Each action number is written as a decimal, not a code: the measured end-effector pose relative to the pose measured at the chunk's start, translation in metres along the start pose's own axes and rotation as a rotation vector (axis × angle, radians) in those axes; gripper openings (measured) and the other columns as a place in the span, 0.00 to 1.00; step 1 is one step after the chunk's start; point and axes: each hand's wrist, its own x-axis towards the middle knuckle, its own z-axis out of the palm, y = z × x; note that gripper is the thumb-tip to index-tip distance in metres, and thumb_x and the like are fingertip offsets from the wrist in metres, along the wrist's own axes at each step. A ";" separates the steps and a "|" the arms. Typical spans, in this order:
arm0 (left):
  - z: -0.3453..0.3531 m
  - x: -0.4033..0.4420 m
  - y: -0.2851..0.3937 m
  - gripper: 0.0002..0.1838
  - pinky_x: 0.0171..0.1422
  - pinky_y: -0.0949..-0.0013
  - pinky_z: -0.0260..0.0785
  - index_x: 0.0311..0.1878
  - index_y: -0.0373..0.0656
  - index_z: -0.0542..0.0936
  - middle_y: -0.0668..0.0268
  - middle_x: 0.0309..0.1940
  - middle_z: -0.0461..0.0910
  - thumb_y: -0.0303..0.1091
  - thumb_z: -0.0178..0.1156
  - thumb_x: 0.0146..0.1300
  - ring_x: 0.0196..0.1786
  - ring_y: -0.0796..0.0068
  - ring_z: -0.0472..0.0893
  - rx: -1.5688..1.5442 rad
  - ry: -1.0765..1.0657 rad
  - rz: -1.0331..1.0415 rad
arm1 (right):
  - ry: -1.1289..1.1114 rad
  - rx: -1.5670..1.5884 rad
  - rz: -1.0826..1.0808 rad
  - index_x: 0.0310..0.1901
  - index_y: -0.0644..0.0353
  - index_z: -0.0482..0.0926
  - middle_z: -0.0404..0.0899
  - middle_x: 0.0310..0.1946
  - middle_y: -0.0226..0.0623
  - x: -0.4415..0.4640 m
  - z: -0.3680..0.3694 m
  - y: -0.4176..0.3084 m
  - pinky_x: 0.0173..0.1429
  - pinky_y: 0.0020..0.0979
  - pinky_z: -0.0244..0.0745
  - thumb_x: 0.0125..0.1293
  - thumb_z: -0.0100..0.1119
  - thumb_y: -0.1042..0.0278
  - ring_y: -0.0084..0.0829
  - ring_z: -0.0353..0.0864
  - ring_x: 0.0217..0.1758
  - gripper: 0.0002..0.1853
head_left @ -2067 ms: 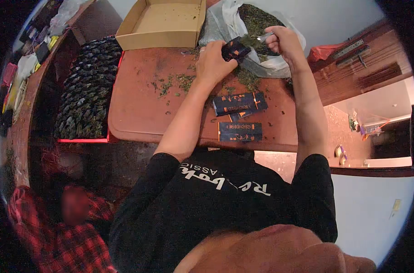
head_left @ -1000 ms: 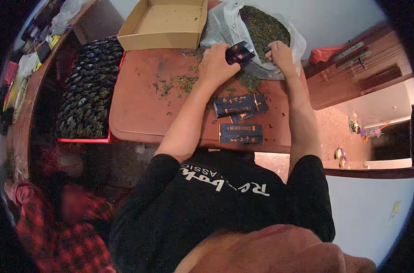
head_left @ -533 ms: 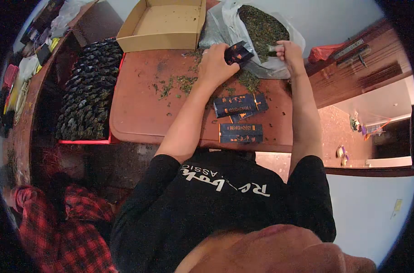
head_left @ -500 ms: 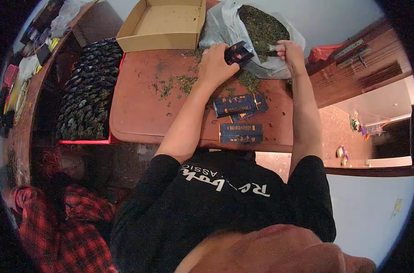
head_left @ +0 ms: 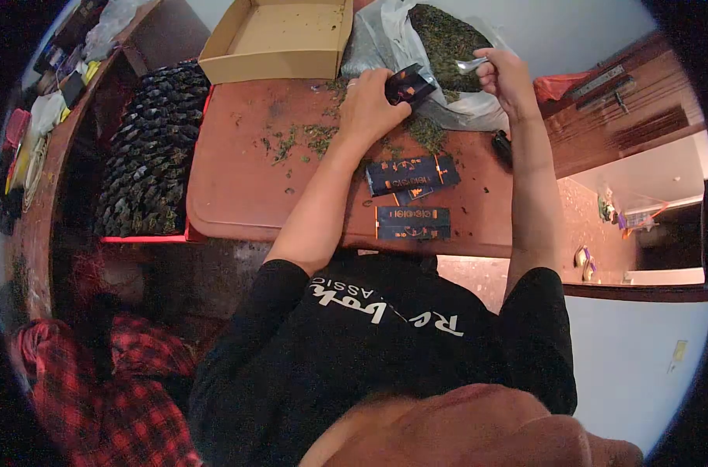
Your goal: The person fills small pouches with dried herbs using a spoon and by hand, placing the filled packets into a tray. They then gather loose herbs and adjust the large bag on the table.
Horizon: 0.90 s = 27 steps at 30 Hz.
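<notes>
My left hand (head_left: 368, 109) is closed around a dark pouch (head_left: 409, 84) with orange print, held at the near edge of a clear plastic bag (head_left: 479, 115). Dried, dark green crushed leaves (head_left: 446, 37) fill that bag. In my right hand (head_left: 510, 80) a small shiny spoon (head_left: 470, 65) is pinched by its handle, its bowl pointing left over the leaves. What the spoon carries is too small to make out. Flat dark pouches with orange print, an upper one (head_left: 411, 176) and a lower one (head_left: 412, 222), lie on the table nearer my body.
An open cardboard box (head_left: 280, 72) stands at the back of the brown table (head_left: 245, 179). Left of the table, a red-edged box (head_left: 147, 238) holds rows of dark pouches (head_left: 147, 156). Leaf crumbs (head_left: 319, 140) are scattered mid-table. A black object (head_left: 503, 148) lies by my right forearm.
My right hand has moved up and slightly right with the spoon, showing more of the black object by my forearm. My left hand and its pouch have barely shifted.
</notes>
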 end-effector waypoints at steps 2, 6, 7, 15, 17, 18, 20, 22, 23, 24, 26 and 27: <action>0.000 0.000 0.000 0.27 0.59 0.52 0.71 0.52 0.42 0.78 0.54 0.49 0.77 0.42 0.69 0.47 0.54 0.47 0.76 -0.004 -0.001 0.000 | -0.001 -0.084 -0.065 0.47 0.64 0.80 0.78 0.22 0.31 -0.007 0.013 -0.005 0.21 0.20 0.63 0.73 0.48 0.64 0.19 0.72 0.19 0.14; -0.001 0.001 0.001 0.28 0.59 0.52 0.71 0.52 0.42 0.78 0.54 0.49 0.78 0.42 0.69 0.46 0.53 0.46 0.76 0.000 -0.012 -0.012 | -0.035 -0.381 -0.218 0.47 0.61 0.80 0.82 0.25 0.38 -0.019 0.037 -0.008 0.29 0.30 0.75 0.71 0.45 0.59 0.27 0.79 0.23 0.17; -0.002 0.000 0.002 0.28 0.59 0.52 0.71 0.52 0.42 0.78 0.54 0.49 0.78 0.42 0.69 0.46 0.53 0.46 0.76 0.005 -0.017 -0.019 | -0.034 -0.490 -0.350 0.47 0.61 0.80 0.83 0.25 0.39 -0.025 0.045 -0.005 0.32 0.32 0.76 0.72 0.44 0.60 0.31 0.80 0.24 0.16; 0.003 0.000 -0.001 0.26 0.57 0.51 0.71 0.49 0.42 0.79 0.52 0.47 0.79 0.43 0.69 0.46 0.52 0.46 0.77 -0.062 0.015 0.003 | 0.029 -0.975 -0.828 0.52 0.56 0.78 0.83 0.32 0.37 -0.079 0.075 -0.008 0.42 0.35 0.77 0.74 0.44 0.64 0.33 0.83 0.34 0.13; 0.002 0.004 -0.004 0.24 0.57 0.51 0.71 0.46 0.41 0.81 0.50 0.45 0.80 0.42 0.69 0.45 0.51 0.46 0.78 -0.115 0.019 0.029 | 0.091 -0.914 -0.847 0.54 0.54 0.78 0.84 0.32 0.36 -0.087 0.067 -0.010 0.42 0.30 0.77 0.76 0.44 0.63 0.27 0.84 0.34 0.14; 0.002 0.006 -0.006 0.23 0.56 0.51 0.71 0.44 0.40 0.81 0.49 0.44 0.80 0.42 0.69 0.44 0.50 0.46 0.78 -0.143 0.004 0.043 | 0.100 -0.851 -0.779 0.55 0.54 0.78 0.85 0.33 0.36 -0.092 0.058 -0.012 0.42 0.30 0.77 0.77 0.44 0.63 0.26 0.84 0.35 0.14; -0.001 0.004 -0.005 0.22 0.53 0.50 0.72 0.40 0.38 0.81 0.46 0.37 0.80 0.42 0.70 0.43 0.46 0.44 0.80 -0.232 0.037 0.090 | 0.246 -0.744 -0.585 0.57 0.53 0.79 0.86 0.35 0.32 -0.097 0.042 -0.006 0.41 0.27 0.77 0.77 0.45 0.62 0.22 0.84 0.36 0.15; 0.000 0.004 -0.005 0.24 0.57 0.52 0.71 0.44 0.38 0.81 0.49 0.41 0.80 0.41 0.69 0.43 0.48 0.47 0.79 -0.168 0.055 0.076 | 0.462 -0.594 -0.645 0.56 0.54 0.80 0.86 0.38 0.31 -0.080 0.006 0.036 0.42 0.30 0.78 0.77 0.47 0.61 0.22 0.83 0.35 0.16; -0.003 0.003 -0.003 0.24 0.57 0.52 0.71 0.43 0.37 0.81 0.49 0.40 0.80 0.41 0.68 0.43 0.48 0.46 0.79 -0.175 0.071 0.094 | 0.556 -0.547 -0.486 0.55 0.56 0.81 0.86 0.39 0.33 -0.098 0.017 0.021 0.42 0.30 0.79 0.76 0.49 0.59 0.23 0.84 0.36 0.16; -0.001 0.001 -0.005 0.24 0.58 0.52 0.70 0.43 0.37 0.81 0.49 0.41 0.80 0.42 0.68 0.43 0.49 0.46 0.78 -0.159 0.135 0.154 | 0.650 -0.540 -0.526 0.53 0.57 0.82 0.85 0.38 0.34 -0.095 0.007 0.035 0.37 0.28 0.80 0.76 0.50 0.58 0.23 0.83 0.34 0.16; -0.007 -0.001 -0.002 0.26 0.59 0.53 0.70 0.45 0.38 0.80 0.50 0.43 0.79 0.42 0.67 0.43 0.50 0.46 0.78 -0.214 0.134 0.123 | 0.641 -0.391 -0.379 0.54 0.63 0.81 0.84 0.32 0.34 -0.103 -0.003 0.044 0.30 0.26 0.78 0.76 0.49 0.57 0.25 0.81 0.29 0.19; -0.012 -0.004 0.000 0.27 0.59 0.53 0.70 0.47 0.38 0.79 0.50 0.43 0.79 0.42 0.68 0.43 0.51 0.46 0.77 -0.219 0.140 0.120 | 0.622 -0.350 -0.397 0.53 0.64 0.80 0.84 0.31 0.35 -0.104 -0.010 0.054 0.30 0.25 0.76 0.76 0.48 0.57 0.24 0.80 0.29 0.19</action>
